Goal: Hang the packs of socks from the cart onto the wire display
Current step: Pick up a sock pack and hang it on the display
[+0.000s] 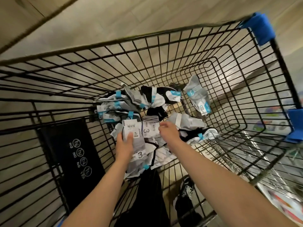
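The cart (147,32) is thin black wire in a square grid, with chunky blue plastic guards (259,27) at its corners and a flat black panel (73,153) printed in white at the near left. Down on its bottom lies a loose heap of sock packs (152,99): soft grey, white and black knit banded with glossy white card and small blue clips. One pack (197,95) lies apart at the far right. Both bare forearms reach straight down into the basket. The left hand (125,145) holds a grey pack (129,128) at the heap's near edge, thumb pressed on its white card, fingers (119,136) behind it. The right hand (168,131) is palm-down over the neighbouring packs, fingers curled; whether they grip anything I cannot tell. Pale wood-grain floor (114,17) shows through the mesh
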`<action>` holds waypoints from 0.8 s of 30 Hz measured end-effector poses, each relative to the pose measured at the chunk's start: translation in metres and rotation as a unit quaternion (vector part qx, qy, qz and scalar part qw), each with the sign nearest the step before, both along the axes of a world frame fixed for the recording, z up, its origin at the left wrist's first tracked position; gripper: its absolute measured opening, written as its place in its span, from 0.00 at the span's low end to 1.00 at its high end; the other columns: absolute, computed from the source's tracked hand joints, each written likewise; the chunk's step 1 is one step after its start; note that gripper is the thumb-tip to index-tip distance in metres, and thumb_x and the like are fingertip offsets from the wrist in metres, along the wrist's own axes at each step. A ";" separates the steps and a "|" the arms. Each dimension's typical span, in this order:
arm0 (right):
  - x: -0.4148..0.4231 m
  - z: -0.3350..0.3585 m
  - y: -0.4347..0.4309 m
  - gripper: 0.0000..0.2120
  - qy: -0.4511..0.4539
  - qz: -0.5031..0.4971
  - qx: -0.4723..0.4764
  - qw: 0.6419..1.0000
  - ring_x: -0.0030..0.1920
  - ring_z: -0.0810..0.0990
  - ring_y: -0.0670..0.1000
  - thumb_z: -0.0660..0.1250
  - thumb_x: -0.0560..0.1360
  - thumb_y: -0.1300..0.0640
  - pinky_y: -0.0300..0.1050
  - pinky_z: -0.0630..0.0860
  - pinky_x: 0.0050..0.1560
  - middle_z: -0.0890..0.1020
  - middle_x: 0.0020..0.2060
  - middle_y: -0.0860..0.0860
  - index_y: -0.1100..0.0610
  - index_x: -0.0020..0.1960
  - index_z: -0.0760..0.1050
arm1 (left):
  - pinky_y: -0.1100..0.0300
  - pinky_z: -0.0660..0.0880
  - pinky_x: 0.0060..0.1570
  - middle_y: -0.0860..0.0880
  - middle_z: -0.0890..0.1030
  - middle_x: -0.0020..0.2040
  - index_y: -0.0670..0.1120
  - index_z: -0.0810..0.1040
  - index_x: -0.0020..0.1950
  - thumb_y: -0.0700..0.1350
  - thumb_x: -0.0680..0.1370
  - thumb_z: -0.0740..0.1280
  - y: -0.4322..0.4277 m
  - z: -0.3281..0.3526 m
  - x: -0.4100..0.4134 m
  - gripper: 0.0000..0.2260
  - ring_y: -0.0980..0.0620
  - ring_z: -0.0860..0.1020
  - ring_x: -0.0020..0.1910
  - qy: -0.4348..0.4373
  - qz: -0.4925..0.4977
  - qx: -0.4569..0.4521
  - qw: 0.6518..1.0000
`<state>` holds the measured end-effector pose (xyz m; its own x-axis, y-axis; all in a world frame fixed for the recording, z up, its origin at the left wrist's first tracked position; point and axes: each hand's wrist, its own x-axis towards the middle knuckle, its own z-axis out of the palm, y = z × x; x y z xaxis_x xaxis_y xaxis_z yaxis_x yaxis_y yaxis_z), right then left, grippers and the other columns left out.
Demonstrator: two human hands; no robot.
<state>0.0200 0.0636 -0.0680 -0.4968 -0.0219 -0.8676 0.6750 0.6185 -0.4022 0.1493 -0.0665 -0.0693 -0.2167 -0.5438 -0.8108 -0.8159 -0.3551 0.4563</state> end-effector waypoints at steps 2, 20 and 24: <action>0.006 -0.004 -0.002 0.11 -0.004 0.007 0.001 1.000 0.46 0.78 0.49 0.63 0.78 0.56 0.48 0.77 0.48 0.79 0.50 0.50 0.51 0.60 0.77 | 0.43 0.74 0.66 0.52 0.77 0.65 0.57 0.66 0.74 0.60 0.78 0.65 0.000 -0.002 0.007 0.26 0.46 0.77 0.63 0.014 0.006 0.007 1.000; 0.038 -0.044 -0.017 0.37 -0.060 0.053 0.007 0.997 0.63 0.74 0.57 0.69 0.78 0.55 0.51 0.75 0.59 0.71 0.71 0.56 0.49 0.81 0.53 | 0.48 0.76 0.62 0.48 0.81 0.60 0.47 0.73 0.69 0.52 0.81 0.65 0.009 -0.025 0.040 0.18 0.47 0.80 0.56 -0.011 0.092 -0.002 0.996; 0.042 -0.060 -0.021 0.32 0.015 0.027 0.035 0.999 0.63 0.76 0.57 0.70 0.76 0.58 0.60 0.77 0.63 0.74 0.68 0.53 0.41 0.73 0.60 | 0.47 0.76 0.63 0.50 0.80 0.62 0.50 0.72 0.70 0.56 0.80 0.65 0.011 -0.034 0.043 0.20 0.48 0.79 0.58 -0.001 0.061 0.010 0.998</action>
<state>0.0624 0.0423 -0.1278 -0.5225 0.0111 -0.8526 0.6279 0.6815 -0.3759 0.1924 -0.0550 -0.1036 -0.1480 -0.5496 -0.8222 -0.7667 -0.4614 0.4464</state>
